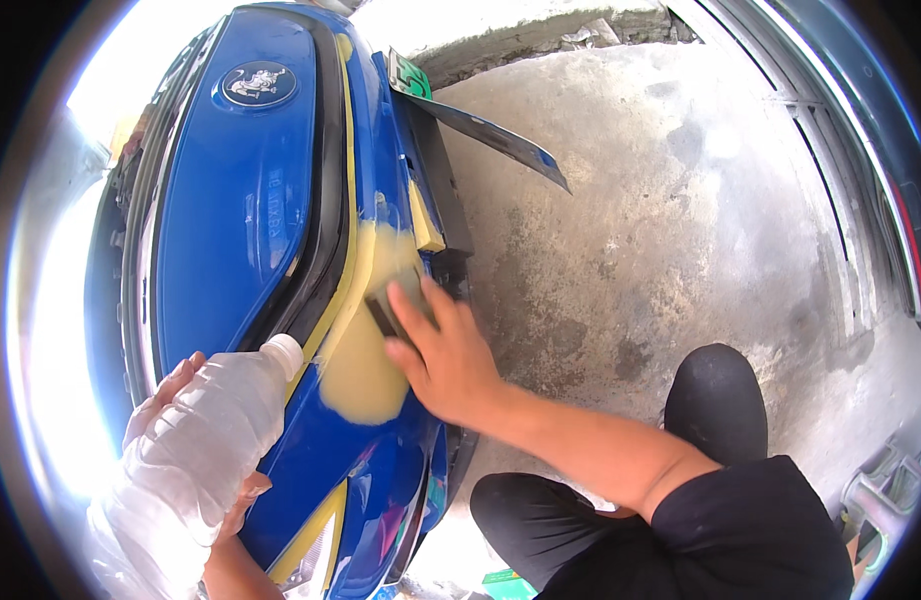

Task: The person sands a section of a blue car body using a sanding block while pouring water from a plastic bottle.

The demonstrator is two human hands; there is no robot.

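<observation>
A tan patch of body filler (359, 375) covers a corner of the blue car bumper (303, 457). My right hand (460, 367) presses a grey sanding block (417, 300) flat on this patch, its fingers along the block's top and side. In my left hand (243, 501) is a clear, ribbed plastic bottle (197, 450). The bottle tilts so that its white cap (283, 355) points at the filler, and a thin trickle seems to leave the cap. Yellow masking tape (350, 142) lines the black trim (327, 150) beside the patch.
A round lion-like emblem (256, 84) sits on the blue panel. A bent licence plate (490, 135) juts from the bumper over the concrete floor (580, 247). Taped yellow, the headlight (310, 551) lies near me. A metal stand (884, 487) and a dark vehicle (873, 82) are at right.
</observation>
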